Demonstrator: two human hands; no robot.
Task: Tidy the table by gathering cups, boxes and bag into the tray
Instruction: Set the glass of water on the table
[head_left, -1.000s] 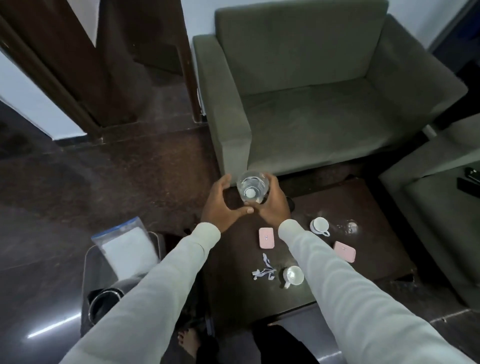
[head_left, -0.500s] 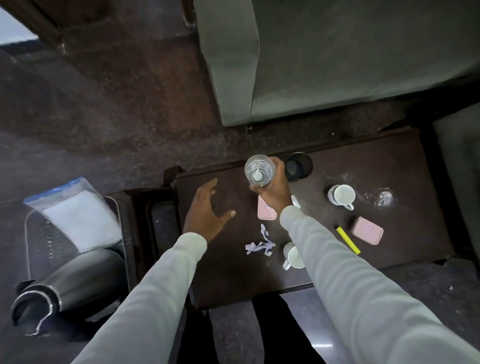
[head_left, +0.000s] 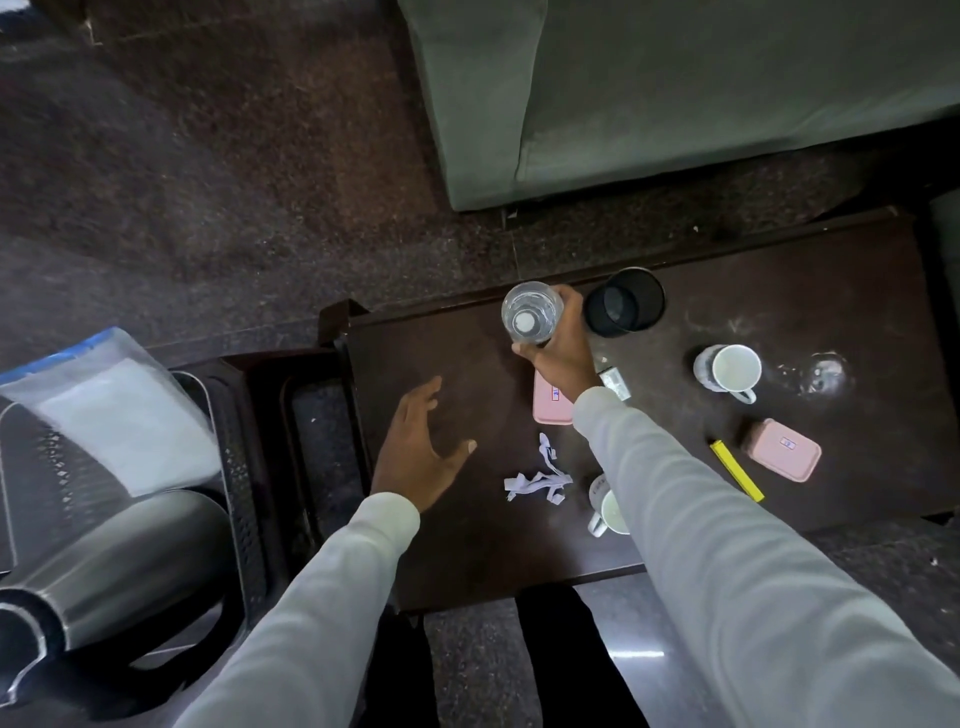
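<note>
My right hand (head_left: 563, 353) grips a clear water bottle (head_left: 531, 313) at the back of the dark wooden table (head_left: 467, 545). My left hand (head_left: 418, 447) hovers open over the table's left part, holding nothing. A white cup (head_left: 730, 370) stands at the right; a second white cup (head_left: 605, 512) is half hidden under my right sleeve. One pink box (head_left: 551, 402) lies below my right hand, another pink box (head_left: 784, 449) at the right. On the left, a metal tray (head_left: 228, 415) holds a clear bag (head_left: 114, 410) with a blue strip.
A black cup (head_left: 626, 301) stands right of the bottle. A crumpled paper strip (head_left: 537, 478) and a yellow stick (head_left: 737, 470) lie on the table. A steel kettle (head_left: 104, 561) lies in the tray. A green sofa (head_left: 675, 93) is behind the table.
My left hand let go of the bottle and dropped to the left, open. The right hand kept the bottle and lowered it toward the table. The view tilted down.
</note>
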